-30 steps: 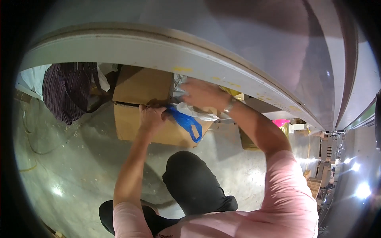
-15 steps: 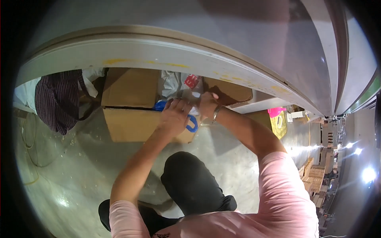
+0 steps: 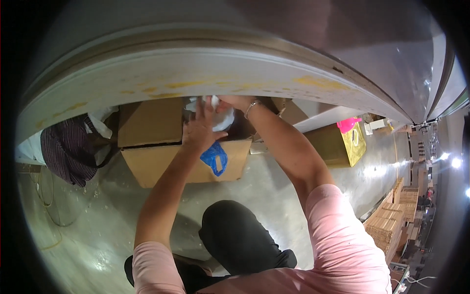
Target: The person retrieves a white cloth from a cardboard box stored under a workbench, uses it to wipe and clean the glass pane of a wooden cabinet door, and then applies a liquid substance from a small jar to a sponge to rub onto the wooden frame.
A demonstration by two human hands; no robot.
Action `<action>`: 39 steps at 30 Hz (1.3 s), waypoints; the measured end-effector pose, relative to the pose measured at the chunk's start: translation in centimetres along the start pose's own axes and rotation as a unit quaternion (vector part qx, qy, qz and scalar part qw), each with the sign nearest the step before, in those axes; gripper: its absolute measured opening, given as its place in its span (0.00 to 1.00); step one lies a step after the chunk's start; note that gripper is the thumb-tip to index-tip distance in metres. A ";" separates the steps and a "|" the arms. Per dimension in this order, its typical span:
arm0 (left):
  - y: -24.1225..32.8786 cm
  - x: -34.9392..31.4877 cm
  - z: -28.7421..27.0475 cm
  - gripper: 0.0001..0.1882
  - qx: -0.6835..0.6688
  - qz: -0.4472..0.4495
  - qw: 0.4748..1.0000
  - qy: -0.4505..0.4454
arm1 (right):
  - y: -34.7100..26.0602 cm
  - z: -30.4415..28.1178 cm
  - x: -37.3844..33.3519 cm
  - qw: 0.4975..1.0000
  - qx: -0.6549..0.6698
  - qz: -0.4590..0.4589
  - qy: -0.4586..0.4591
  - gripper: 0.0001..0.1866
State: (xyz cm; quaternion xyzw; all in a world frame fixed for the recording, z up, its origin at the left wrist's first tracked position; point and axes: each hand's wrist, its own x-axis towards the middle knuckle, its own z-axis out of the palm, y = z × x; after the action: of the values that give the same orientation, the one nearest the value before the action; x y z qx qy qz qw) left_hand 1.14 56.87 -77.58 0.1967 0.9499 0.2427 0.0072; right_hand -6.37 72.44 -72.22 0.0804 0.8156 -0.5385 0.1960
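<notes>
An open cardboard box (image 3: 183,164) sits on the floor under the overhanging edge, with a white plastic bag (image 3: 223,120) inside. My left hand (image 3: 198,128) reaches over the box's front wall, its fingers spread against the bag. To its right, my right hand (image 3: 236,101), with a bracelet at the wrist, is pinched on a part of the white bag; the overhanging edge partly hides it. A crumpled blue plastic bag (image 3: 215,159) hangs over the box's front wall, just below my left hand.
The pale, yellow-stained edge (image 3: 196,73) of a large panel spans just above my hands. On the left hangs dark striped cloth (image 3: 68,152). A gold box (image 3: 338,144) with a pink item (image 3: 347,125) stands to the right, and stacked cardboard (image 3: 387,223) lies farther off.
Both hands have moved farther in under the edge. My left hand's fingers have spread. The blue bag now hangs lower over the box front. The view has shifted.
</notes>
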 end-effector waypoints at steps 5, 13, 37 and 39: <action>-6.2 3.7 4.0 0.33 -0.171 -0.150 0.971 0.072 | -2.8 0.4 -1.0 0.978 -0.075 -0.094 -0.171 0.17; -9.3 5.1 3.7 0.10 -0.515 -0.269 0.787 0.206 | 2.4 -6.4 -1.8 0.990 -0.131 -0.024 -0.044 0.18; -9.7 -0.9 1.7 0.25 -0.595 -0.365 0.648 0.306 | 15.5 -0.4 5.6 0.865 -0.457 -0.140 0.152 0.19; -10.1 -1.1 1.8 0.26 -0.610 -0.355 0.645 0.292 | 14.8 -0.8 6.2 0.865 -0.449 -0.151 0.164 0.19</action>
State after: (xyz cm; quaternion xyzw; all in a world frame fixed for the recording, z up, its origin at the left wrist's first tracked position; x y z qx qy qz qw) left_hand -1.43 49.18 -83.98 -0.2859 0.5367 0.7911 -0.0664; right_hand -7.12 78.67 -87.05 -0.0531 0.9918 -0.1160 -0.0088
